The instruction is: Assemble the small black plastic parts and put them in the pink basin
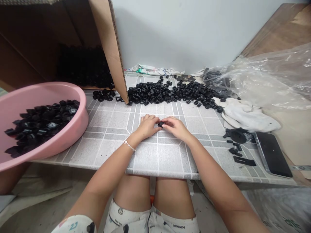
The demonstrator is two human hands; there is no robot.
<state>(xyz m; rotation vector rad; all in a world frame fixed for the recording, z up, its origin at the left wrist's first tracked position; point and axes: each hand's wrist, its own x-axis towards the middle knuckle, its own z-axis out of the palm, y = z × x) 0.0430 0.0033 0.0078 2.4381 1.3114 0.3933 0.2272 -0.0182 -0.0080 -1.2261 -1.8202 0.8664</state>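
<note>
My left hand [146, 126] and my right hand [175, 127] meet at the middle of the tiled tabletop [155, 155], fingers curled. Between their fingertips sits a small black plastic part [160, 124], pinched from both sides. A bracelet circles my left wrist. Behind the hands lies a long heap of black plastic parts [175, 92], a hand's length away. A pink basin [43, 119] at the left holds more of the same black parts.
An open cardboard box [80, 48] with black parts inside stands at the back left, its flap reaching the table. A clear plastic bag [267, 74] and white cloth [245, 116] lie right. A phone [273, 153] and several loose black pieces [236, 136] rest near the right edge.
</note>
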